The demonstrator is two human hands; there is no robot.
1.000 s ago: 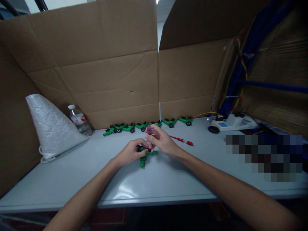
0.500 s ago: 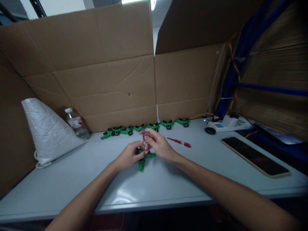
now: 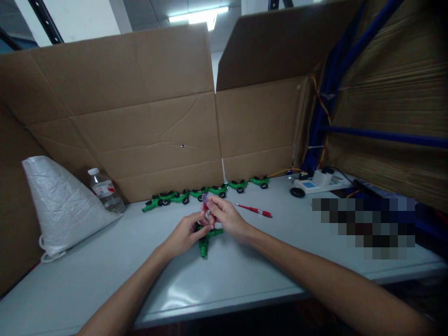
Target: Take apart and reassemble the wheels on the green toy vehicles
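My left hand (image 3: 182,234) is closed around a green plastic piece (image 3: 203,245) with a branching, pipe-like shape, just above the table. My right hand (image 3: 227,215) meets it there, thumb and fingers pinched on a small see-through purple piece (image 3: 205,199) that points upward; its lower end is hidden by the fingers. The fingertips of both hands are close together over the green piece. To the right of my right hand lies a red-handled screwdriver (image 3: 257,211), untouched.
Several green pieces with black wheels (image 3: 218,191) stand in a row along the cardboard wall (image 3: 157,135). At the left are a silvery bag (image 3: 66,210) and a water bottle (image 3: 107,191). A white power strip (image 3: 318,183) and a round black object (image 3: 297,192) lie at the right.
The camera view has shifted slightly, so the whole scene sits lower and further left. Both hands stay together over the green piece, and the purple piece shows a little more above the fingers.
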